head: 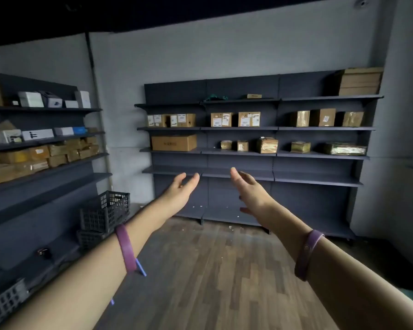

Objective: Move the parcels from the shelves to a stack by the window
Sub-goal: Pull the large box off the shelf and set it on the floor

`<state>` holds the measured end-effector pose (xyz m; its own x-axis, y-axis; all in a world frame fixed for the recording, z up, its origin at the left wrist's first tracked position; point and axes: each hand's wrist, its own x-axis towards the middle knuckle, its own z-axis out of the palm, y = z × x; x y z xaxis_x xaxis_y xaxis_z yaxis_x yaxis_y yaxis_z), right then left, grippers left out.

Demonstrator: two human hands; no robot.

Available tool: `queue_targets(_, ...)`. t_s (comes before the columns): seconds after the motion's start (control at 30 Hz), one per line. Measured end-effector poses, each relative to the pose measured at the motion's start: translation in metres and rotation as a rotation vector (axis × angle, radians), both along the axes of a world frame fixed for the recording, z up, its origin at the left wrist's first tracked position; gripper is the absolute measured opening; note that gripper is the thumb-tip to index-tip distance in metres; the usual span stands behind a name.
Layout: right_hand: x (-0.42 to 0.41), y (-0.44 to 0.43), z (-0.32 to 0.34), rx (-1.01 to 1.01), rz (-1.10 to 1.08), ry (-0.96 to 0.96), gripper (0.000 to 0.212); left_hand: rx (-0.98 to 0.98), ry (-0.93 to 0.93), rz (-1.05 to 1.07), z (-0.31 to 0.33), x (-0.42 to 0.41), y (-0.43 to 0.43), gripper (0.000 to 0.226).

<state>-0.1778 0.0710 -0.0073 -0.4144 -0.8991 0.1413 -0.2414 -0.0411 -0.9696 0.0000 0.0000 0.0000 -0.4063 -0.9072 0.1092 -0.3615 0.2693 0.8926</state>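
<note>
Dim rm: grey walls (236, 55), wood-plank floor (212, 270), dark shelving (248, 128) along walls.

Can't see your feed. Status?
Left hand, right hand open, empty, raised. Parcels on far shelves, untouched. Bare floor between.

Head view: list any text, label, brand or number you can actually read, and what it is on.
None can be read.
White shipping labels on the cardboard parcels of the back shelving: too small and blurred.
Dark print on the front of the large carton: blurred, illegible.
Black marking on the long white box on the left shelving: a shape, no readable letters.
Both hands, left hand and right hand, are empty and carry no text.
</note>
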Motion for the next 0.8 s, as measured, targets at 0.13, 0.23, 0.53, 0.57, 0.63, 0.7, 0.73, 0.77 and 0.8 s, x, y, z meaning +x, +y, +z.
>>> queue_targets(0.13,0.005,-0.021,0.006,0.011,0.035,-0.318,0.076,0.285,0.36,-0.042,0.004,0.006,-0.027,0.077)
queue_targets(0.23,-0.004,-0.042,0.005,-0.039,0.063,-0.493,0.08,0.453,0.608,-0.084,0.0,-0.001,-0.047,0.083)
queue_targets(0.53,-0.071,-0.135,-0.02,-0.213,0.252,-0.904,0.088,0.652,1.019,-0.091,-0.027,-0.052,-0.138,0.089)
queue_targets(0.57,-0.082,-0.148,-0.021,-0.214,0.259,-0.923,0.088,0.648,1.029,-0.07,-0.029,-0.061,-0.151,0.088)
queue_targets(0.63,-0.107,-0.176,-0.02,-0.205,0.279,-0.924,0.089,0.621,1.024,-0.043,-0.029,-0.082,-0.179,0.087)
queue_targets(0.7,-0.13,-0.204,-0.017,-0.189,0.299,-0.904,0.089,0.594,1.016,-0.019,-0.027,-0.102,-0.207,0.086)
queue_targets(0.73,-0.142,-0.218,-0.015,-0.181,0.308,-0.89,0.088,0.582,1.005,-0.009,-0.026,-0.112,-0.22,0.086)
queue_targets(0.77,-0.153,-0.232,-0.014,-0.175,0.315,-0.877,0.088,0.57,0.993,0.0,-0.025,-0.121,-0.233,0.085)
queue_targets(0.8,-0.162,-0.245,-0.012,-0.169,0.318,-0.867,0.088,0.562,0.986,0.006,-0.024,-0.129,-0.246,0.085)
